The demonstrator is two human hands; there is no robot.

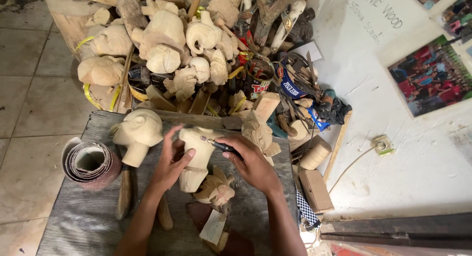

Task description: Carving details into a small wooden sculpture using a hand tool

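Colourful poster (430,76) on white wall (393,152)

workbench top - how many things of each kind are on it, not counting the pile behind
Pale wood carvings: 4 (held piece, head-shaped one, small mask, leafy one)
Sandpaper rolls: 1
Wooden tool handles: 2
Rotary tools: 1
Total: 8

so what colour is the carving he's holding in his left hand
Pale cream, unfinished wood carving; shows best in the head view.
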